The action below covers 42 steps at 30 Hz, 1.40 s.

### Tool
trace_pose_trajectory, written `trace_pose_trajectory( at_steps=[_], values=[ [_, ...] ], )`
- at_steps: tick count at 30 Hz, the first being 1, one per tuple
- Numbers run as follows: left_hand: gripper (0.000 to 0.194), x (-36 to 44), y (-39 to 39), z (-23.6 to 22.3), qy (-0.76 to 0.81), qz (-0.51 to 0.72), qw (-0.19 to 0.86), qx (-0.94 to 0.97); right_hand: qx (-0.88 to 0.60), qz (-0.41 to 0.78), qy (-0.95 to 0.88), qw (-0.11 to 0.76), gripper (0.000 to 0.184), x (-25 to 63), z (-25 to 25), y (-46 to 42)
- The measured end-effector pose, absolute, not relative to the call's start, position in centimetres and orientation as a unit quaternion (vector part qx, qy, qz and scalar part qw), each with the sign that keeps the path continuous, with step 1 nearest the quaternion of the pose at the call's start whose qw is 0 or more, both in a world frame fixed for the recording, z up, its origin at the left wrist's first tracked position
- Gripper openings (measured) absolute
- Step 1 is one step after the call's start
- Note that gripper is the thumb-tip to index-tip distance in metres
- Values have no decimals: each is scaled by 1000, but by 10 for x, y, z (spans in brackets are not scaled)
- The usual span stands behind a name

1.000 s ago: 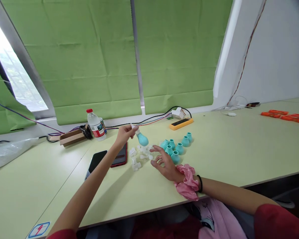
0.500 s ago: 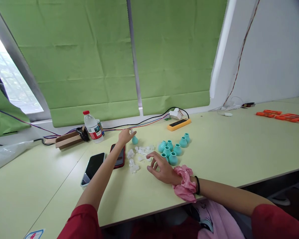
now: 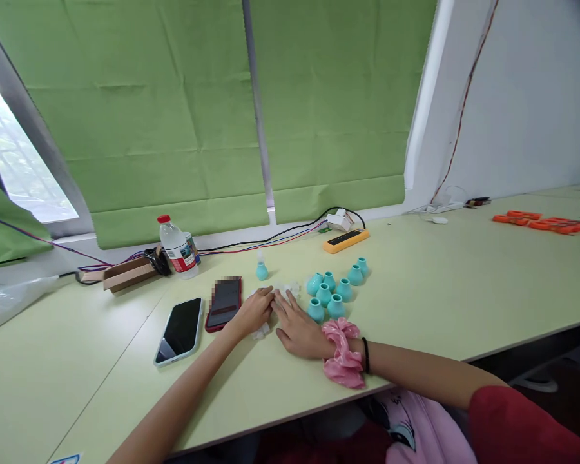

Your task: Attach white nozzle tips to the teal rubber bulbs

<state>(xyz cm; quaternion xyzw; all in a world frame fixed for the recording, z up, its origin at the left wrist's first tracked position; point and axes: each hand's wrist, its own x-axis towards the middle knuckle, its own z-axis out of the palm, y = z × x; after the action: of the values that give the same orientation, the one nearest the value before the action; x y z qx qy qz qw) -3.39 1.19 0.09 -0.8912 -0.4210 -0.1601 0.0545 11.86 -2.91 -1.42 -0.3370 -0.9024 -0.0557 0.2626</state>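
My left hand [image 3: 254, 312] lies on the pale green table [image 3: 439, 303] with its fingers curled down over a pile of small clear plastic pieces [image 3: 290, 288]; what they grip is hidden. My right hand [image 3: 297, 325] rests flat beside it, fingers stretched onto the same pile, touching the left fingertips. A pink scrunchie [image 3: 341, 361] sits on my right wrist. Several teal rubber bulbs [image 3: 333, 290] stand just right of the hands. One teal bulb with a clear cap [image 3: 261, 269] stands alone behind the hands.
Two phones lie left of the hands, one in a light case [image 3: 180, 330] and one in a red case [image 3: 223, 303]. A water bottle [image 3: 176, 248], a cardboard box [image 3: 125, 274], cables and a yellow power strip [image 3: 343, 240] line the window side. Orange items [image 3: 541, 222] lie far right.
My left hand set the capped teal bulb down behind the pile, let it go and drew back to the clear pieces. My right hand slid left to meet it.
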Motion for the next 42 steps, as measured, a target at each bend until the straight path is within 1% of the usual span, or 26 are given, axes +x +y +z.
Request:
trace_pose_trajectory(
  at_steps=[3,6,9,12,16,18,20,23,24,26,28,31,34,38,42],
  values=[
    [33,-36,8,0,-415,-171,42,-893,-345,-58,-907,235,50,118,-20,-25],
    [29,-36,2,4,-410,-181,45,-893,-363,-56,-900,234,46,121,-19,-25],
    [23,-36,-3,8,-419,-183,61,-887,-369,-54,-900,226,38,125,-14,-25],
    [21,-37,-6,11,-418,-181,71,-887,-382,-69,-898,208,30,126,-9,-26],
    [19,-38,-10,21,-416,-208,51,-884,-403,-92,-890,191,23,126,-7,-27],
    [18,-41,-12,31,-423,-214,9,-880,-418,-94,-885,184,23,125,-6,-28],
    [22,-45,-16,41,-428,-177,-69,-884,-434,-94,-878,177,25,125,-5,-29],
    [32,-51,-19,52,-407,-41,-212,-888,-452,-97,-871,167,29,123,-5,-29],
    [35,-52,-19,53,-400,7,-244,-883,-455,-99,-870,162,30,123,-6,-29],
    [37,-53,-18,51,-401,65,-261,-876,-464,-106,-867,148,31,122,-7,-28],
    [31,-52,-16,46,-417,69,-229,-877,-470,-109,-866,132,33,122,-8,-26],
    [20,-50,-13,38,-438,35,-168,-882,-466,-102,-871,118,35,122,-8,-24],
    [18,-48,-12,34,-464,-8,-105,-880,-459,-96,-875,122,35,124,-7,-23],
    [23,-48,-12,30,-502,-51,-15,-863,-452,-92,-873,158,31,125,-3,-24],
    [42,-49,-14,30,-492,-46,43,-868,-429,-86,-868,234,26,129,1,-28]
  ],
)
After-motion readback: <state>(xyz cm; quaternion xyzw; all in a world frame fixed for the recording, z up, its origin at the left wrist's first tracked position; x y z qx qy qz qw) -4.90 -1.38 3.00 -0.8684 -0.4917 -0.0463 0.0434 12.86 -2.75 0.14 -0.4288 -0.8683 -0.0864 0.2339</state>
